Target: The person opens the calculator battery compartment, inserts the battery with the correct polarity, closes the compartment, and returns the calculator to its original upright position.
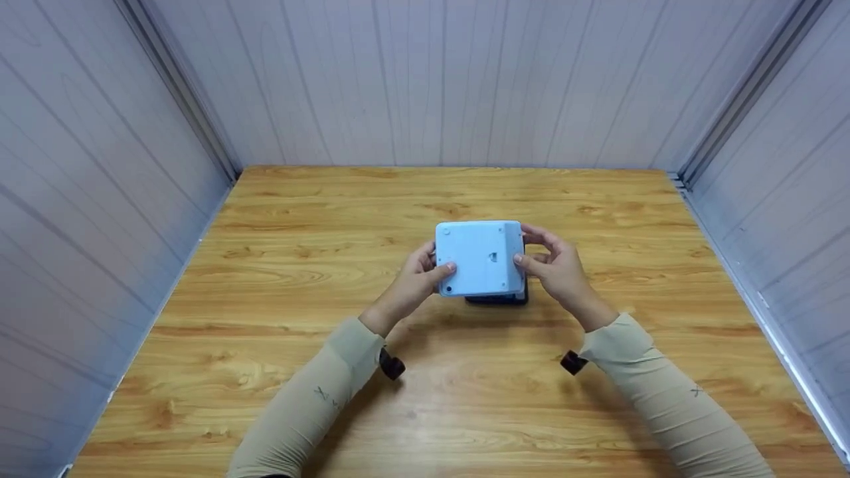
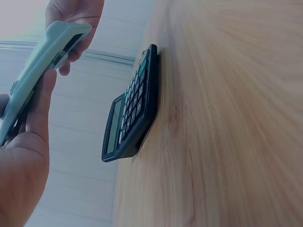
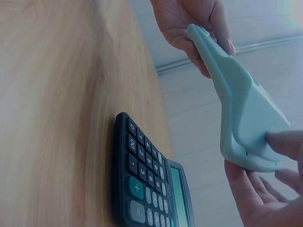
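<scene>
A light blue calculator (image 1: 471,259) is held up above the table, its back with screws and a small latch turned toward the head camera. At its left edge my left hand (image 1: 415,279) grips it, thumb on the back and fingers underneath. My right hand (image 1: 561,272) pinches the opposite, thicker edge between thumb and fingers. Below it, a black calculator (image 3: 151,175) rests on the table with keys and screen facing up; the head view hides most of it. A dark panel shows on the underside of the light blue calculator (image 2: 45,61) in the left wrist view.
The wooden table (image 1: 279,299) is enclosed by pale panelled walls (image 1: 412,79) at the back and both sides. A small dark camera (image 1: 392,365) is worn on the left wrist and another camera (image 1: 572,362) on the right.
</scene>
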A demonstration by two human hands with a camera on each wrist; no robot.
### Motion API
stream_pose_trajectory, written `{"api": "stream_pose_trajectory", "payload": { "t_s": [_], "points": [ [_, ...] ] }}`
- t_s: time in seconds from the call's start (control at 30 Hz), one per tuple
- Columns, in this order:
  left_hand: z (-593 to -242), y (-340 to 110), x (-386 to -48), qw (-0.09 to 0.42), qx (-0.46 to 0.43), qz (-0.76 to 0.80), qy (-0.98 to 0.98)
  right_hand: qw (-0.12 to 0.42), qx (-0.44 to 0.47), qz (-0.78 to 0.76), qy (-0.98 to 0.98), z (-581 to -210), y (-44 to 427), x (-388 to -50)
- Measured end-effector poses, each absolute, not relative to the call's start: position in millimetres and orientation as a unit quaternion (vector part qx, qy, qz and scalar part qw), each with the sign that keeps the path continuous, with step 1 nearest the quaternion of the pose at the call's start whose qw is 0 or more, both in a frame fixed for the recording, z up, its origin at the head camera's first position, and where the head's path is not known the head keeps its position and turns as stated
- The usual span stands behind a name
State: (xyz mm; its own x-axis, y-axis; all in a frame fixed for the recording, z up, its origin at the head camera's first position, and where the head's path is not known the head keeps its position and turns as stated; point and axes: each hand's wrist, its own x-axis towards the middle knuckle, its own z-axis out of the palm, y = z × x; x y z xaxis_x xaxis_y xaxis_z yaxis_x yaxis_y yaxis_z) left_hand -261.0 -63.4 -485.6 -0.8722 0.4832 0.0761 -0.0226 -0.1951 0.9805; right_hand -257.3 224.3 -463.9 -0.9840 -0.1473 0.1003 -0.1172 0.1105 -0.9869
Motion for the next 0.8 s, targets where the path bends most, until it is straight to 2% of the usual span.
{"api": "stream_pose_trajectory", "payload": {
  "t_s": [0.3, 0.8],
  "points": [
    [-487, -58, -260, 0.153, 0.184, 0.746, 0.621, -0.021, -0.108, -0.606, 0.788, -463, 216, -251],
    [-489, -52, -255, 0.127, 0.215, 0.708, 0.661, -0.036, -0.047, -0.546, 0.836, -457, 201, -247]
  ]
}}
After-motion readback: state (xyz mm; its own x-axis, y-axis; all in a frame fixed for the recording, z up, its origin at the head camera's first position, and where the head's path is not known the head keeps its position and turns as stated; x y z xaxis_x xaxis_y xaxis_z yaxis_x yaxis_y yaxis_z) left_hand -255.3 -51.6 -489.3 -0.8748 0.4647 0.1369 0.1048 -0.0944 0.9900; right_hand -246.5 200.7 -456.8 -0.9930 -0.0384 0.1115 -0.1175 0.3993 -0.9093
